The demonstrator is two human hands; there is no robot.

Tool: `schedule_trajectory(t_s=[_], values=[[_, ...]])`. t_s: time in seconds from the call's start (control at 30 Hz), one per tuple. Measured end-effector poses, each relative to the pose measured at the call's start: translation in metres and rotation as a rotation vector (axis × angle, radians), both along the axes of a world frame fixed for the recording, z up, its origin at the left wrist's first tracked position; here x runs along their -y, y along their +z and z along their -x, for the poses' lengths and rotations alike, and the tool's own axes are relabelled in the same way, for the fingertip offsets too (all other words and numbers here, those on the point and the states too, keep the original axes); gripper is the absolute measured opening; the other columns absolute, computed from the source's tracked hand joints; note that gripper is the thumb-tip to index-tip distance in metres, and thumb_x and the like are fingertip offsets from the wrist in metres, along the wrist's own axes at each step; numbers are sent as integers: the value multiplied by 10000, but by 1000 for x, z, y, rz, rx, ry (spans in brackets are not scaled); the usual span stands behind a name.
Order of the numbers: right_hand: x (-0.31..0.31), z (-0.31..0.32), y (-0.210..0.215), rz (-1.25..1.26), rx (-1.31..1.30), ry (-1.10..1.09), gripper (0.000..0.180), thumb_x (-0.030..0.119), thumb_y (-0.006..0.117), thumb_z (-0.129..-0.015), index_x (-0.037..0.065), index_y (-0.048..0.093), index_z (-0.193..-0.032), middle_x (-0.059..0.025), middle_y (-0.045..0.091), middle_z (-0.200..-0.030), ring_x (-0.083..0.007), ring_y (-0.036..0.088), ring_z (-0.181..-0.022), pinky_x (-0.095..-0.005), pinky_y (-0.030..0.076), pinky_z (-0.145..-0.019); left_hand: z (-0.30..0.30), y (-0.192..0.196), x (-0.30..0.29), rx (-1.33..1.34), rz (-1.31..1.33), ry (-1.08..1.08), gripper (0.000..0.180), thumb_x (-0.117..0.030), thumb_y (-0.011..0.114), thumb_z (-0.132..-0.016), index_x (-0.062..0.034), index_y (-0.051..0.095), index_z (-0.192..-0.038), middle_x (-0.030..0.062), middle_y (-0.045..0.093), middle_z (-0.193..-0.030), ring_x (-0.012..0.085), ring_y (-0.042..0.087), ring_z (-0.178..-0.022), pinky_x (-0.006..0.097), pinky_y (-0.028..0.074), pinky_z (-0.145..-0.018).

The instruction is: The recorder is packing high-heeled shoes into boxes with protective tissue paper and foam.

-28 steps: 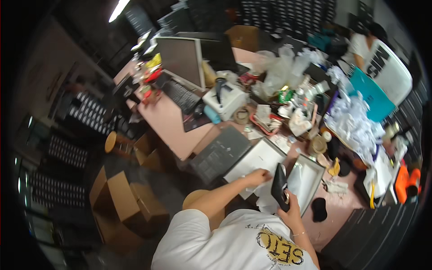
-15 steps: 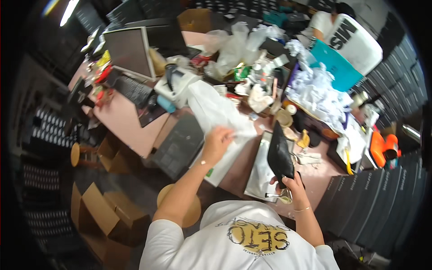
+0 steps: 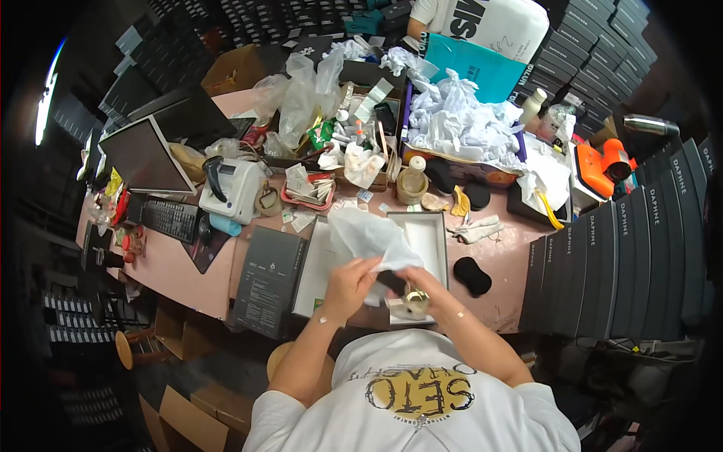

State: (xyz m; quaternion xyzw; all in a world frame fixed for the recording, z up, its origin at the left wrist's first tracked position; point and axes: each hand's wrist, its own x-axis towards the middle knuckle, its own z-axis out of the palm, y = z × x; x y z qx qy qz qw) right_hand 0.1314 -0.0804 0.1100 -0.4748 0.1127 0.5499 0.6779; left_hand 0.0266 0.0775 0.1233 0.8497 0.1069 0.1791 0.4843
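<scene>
Since the earlier frame, my left hand (image 3: 348,285) has come back from the white paper lying out on the table, and my right hand (image 3: 422,290) no longer holds the dark flat piece upright; both hands now meet at the near edge of the pink table (image 3: 188,275), just in front of my chest.

My left hand pinches a sheet of white tissue paper (image 3: 367,237) that billows up over the open white box (image 3: 428,245). My right hand closes around a small gold-coloured object (image 3: 413,301), with a dark item (image 3: 392,281) between my hands; I cannot tell exactly what it is. I judge that I am wrapping or packing this piece, about midway. The next move seems to call for folding the tissue snugly around it without tearing and seating it squarely in the box.

A dark grey flat box (image 3: 267,280) lies at the near left edge. A black oval pad (image 3: 472,276) sits to the right. Toward the far edge the table is crowded with crumpled paper, plastic bags, bottles and a white label printer (image 3: 233,188); a monitor (image 3: 147,154) and keyboard (image 3: 169,220) stand at the left end. Stacks of dark boxes (image 3: 625,248) line the right side, and cardboard cartons sit on the floor.
</scene>
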Motion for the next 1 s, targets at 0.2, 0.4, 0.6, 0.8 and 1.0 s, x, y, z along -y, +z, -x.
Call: schedule_trajectory(t_s=[0.2, 0.4, 0.6, 0.8, 1.0], values=[[28, -13, -67, -606, -685, 14, 418, 276, 542, -885, -38, 479, -1155, -191, 591, -907, -270, 550, -771, -262, 491, -436, -26, -15, -30, -78, 6, 63, 198, -47, 594, -824, -13, 666, -1006, 156, 659, -862, 247, 635, -725, 307, 483, -650], [36, -11, -53, -720, -673, -13, 361, 266, 483, -908, -27, 504, -1119, -178, 589, -918, -237, 482, -671, -243, 457, -413, -31, -9, 6, -54, 107, -70, 179, -47, 584, -842, 19, 656, -992, 138, 655, -844, 234, 631, -724, 302, 479, -663], [14, -20, -51, -496, 89, -195, 377, 274, 475, -935, 8, 490, -1202, -175, 561, -1091, -244, 552, -823, -307, 510, -595, -19, 25, 59, 393, -206, -319, 323, -16, 685, -711, -51, 672, -1032, 73, 575, -711, 234, 572, -586, 336, 458, -513], [16, -18, -53, -440, 89, -132, 384, 263, 480, -935, 15, 482, -1228, -161, 550, -1139, -240, 549, -890, -316, 498, -674, -6, 11, 99, 293, -82, -655, 351, -40, 713, -721, -35, 646, -1066, 84, 600, -768, 246, 591, -628, 326, 483, -550], [33, -7, -44, -399, 172, -113, 393, 252, 485, -936, 21, 475, -1254, -147, 538, -1186, -235, 546, -957, -326, 485, -752, 9, 0, 67, 35, 515, -101, 796, -391, 713, -807, -82, 292, -1408, 111, 342, -1419, 302, 339, -1311, 474, 313, -1048]])
